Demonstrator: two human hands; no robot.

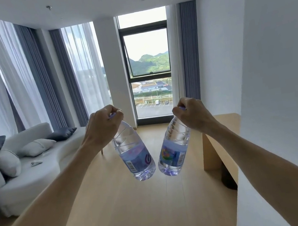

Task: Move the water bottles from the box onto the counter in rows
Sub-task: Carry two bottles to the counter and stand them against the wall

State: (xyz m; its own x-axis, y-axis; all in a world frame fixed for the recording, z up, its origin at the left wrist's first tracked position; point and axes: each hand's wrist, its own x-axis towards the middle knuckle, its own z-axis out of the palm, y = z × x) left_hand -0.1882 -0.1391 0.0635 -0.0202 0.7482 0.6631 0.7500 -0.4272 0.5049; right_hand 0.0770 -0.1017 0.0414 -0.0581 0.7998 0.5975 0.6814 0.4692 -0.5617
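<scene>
Two water bottles carried by their caps, mid-air at the centre of the frame.

The left hand (104, 122) was closed around the purple cap of the left water bottle (134, 154), and the right hand (191, 113) was closed likewise on the right water bottle (174, 149); both hung tilted, bases nearly meeting above the wooden floor (140, 212). Each looked full, so probably fairly heavy for a fingertip hold, with thin clear walls likely to dent if squeezed and a smooth label that might slip. The stiff cap and neck seemed the surest place to hold. No box showed; a light wooden table (223, 120) stood at right, bare where visible.
</scene>
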